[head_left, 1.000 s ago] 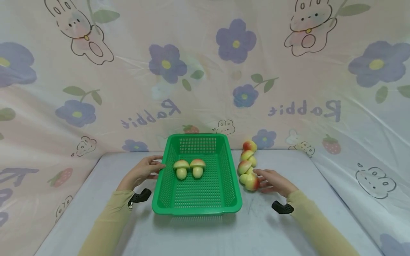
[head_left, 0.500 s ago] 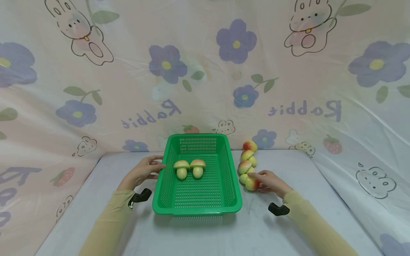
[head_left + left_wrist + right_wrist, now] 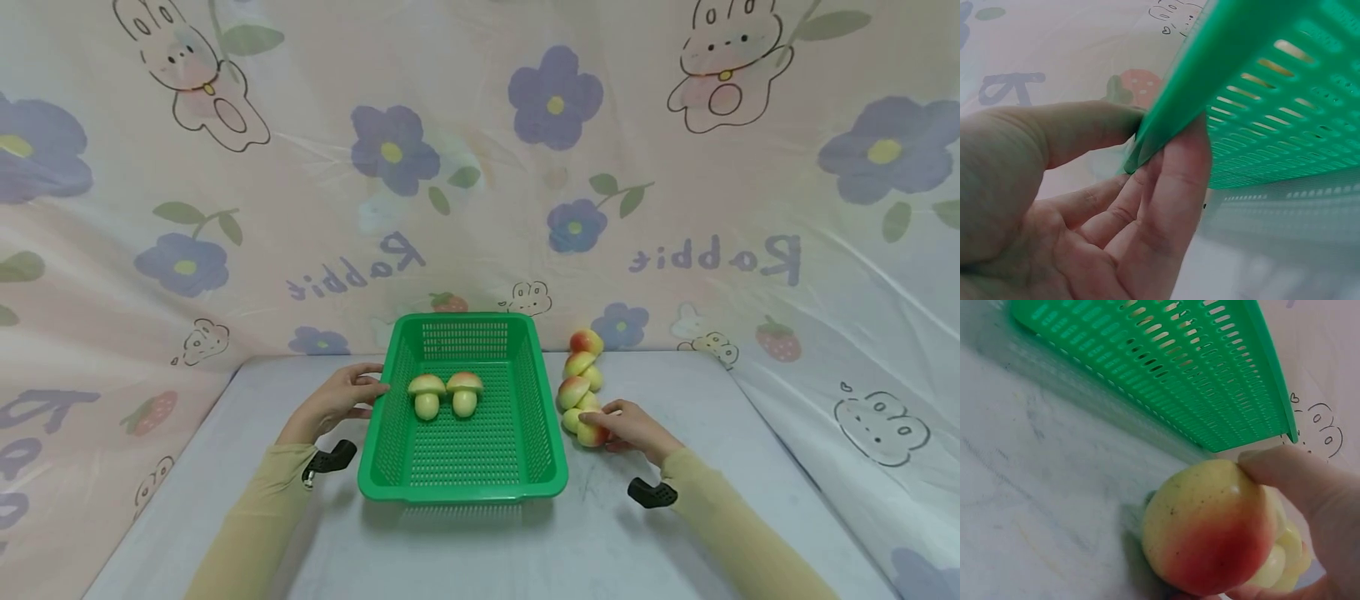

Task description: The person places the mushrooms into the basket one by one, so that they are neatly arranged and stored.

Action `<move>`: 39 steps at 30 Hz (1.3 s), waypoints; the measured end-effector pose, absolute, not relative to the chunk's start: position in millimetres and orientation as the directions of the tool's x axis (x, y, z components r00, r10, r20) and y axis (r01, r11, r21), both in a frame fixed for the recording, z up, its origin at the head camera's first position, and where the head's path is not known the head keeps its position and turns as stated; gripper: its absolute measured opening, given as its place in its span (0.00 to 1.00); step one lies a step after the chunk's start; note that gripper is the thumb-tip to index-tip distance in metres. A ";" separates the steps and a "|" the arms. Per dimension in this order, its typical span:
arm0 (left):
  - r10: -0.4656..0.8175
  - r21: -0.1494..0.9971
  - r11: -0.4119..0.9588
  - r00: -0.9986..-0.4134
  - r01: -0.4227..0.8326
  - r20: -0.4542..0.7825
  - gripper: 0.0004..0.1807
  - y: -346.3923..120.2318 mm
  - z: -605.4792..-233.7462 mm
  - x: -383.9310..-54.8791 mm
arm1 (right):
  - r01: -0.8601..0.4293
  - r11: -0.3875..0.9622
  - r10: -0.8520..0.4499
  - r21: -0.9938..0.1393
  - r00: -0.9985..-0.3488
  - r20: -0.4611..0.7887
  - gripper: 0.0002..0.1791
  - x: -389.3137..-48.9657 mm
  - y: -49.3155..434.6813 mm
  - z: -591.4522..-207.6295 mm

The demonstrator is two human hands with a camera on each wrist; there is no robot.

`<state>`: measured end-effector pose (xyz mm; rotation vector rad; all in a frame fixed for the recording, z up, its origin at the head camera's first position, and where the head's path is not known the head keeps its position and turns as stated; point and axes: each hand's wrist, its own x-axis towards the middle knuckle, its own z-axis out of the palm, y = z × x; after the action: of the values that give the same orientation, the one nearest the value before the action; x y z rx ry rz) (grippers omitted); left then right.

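Note:
A green plastic basket [image 3: 462,493] stands on the table, with two toy mushrooms, a left one [image 3: 427,396] and a right one [image 3: 465,393], lying inside near its back. My left hand [image 3: 341,400] pinches the basket's left rim; in the left wrist view the thumb is on one side and the fingers on the other. Right of the basket, several more toy mushrooms [image 3: 573,392] lie in a row. My right hand [image 3: 632,427] grips the nearest one, a mushroom [image 3: 1210,528] with a round yellow and red cap, between thumb and fingers. Its stem is mostly hidden.
The white table [image 3: 465,554] extends in front of the basket and out to both sides. A printed cloth curtain [image 3: 480,208] with rabbits and flowers hangs behind and beside it. A black wrist camera [image 3: 652,492] sits on the right wrist.
My right hand has moved a little left onto the nearest mushroom, and its thumb and fingers have closed around it. The left hand stays at the basket rim.

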<state>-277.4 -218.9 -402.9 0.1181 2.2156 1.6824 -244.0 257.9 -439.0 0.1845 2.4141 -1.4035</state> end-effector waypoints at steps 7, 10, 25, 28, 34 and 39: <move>0.281 0.948 0.281 -0.932 -0.148 -0.229 0.33 -219.3 -403.6 -277.7 | 0.276 0.504 -0.085 -0.818 -0.927 -0.365 0.33 -243.3 263.7 -439.5; 0.277 0.948 0.282 -0.933 -0.150 -0.230 0.34 -219.5 -404.0 -277.2 | 0.276 0.502 -0.095 -0.820 -0.924 -0.369 0.34 -242.9 266.6 -439.1; 0.287 0.952 0.272 -0.932 -0.144 -0.223 0.34 -218.6 -404.5 -276.9 | 0.203 0.481 -0.243 -0.853 -0.904 -0.353 0.32 -243.2 286.9 -438.0; 0.286 0.952 0.269 -0.932 -0.145 -0.223 0.33 -218.5 -404.3 -277.1 | 0.201 0.451 -0.287 -0.870 -0.890 -0.354 0.31 -244.5 290.1 -439.1; 0.286 0.953 0.264 -0.931 -0.149 -0.225 0.33 -219.1 -404.8 -277.0 | 0.255 0.407 -0.263 -0.877 -0.887 -0.379 0.34 -243.7 291.5 -439.6; 0.287 0.954 0.260 -0.932 -0.148 -0.223 0.33 -218.7 -403.6 -275.3 | 0.261 0.407 -0.236 -0.875 -0.896 -0.377 0.32 -240.0 292.3 -439.1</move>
<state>-275.3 -218.7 -403.6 0.1265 2.1854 1.7150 -240.0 292.3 -439.1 0.0213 2.2225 -1.4996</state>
